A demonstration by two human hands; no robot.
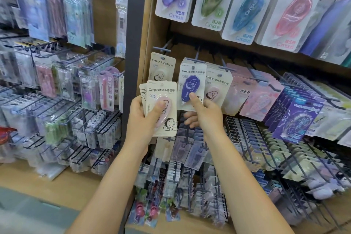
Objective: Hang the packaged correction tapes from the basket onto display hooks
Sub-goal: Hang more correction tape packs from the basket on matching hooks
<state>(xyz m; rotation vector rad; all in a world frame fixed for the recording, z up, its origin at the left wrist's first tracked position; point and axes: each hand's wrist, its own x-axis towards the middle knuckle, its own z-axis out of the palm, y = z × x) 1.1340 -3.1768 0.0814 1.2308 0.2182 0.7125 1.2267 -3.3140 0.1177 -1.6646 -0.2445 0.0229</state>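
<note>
My left hand grips a small stack of cream-carded correction tapes; the front one holds a pink tape, with my thumb across it. My right hand pinches the bottom of a cream card with a dark blue tape. That card hangs at the front of a display hook, its hole on the hook. To its left a single cream-tape card hangs from another hook. To its right hangs a row of pink-tape cards. No basket is in view.
Larger Campus tape packs hang on the row above. Purple and pink packs fill hooks to the right, more small packs below. A dark post separates a left rack crowded with hanging stationery. A wooden ledge runs underneath.
</note>
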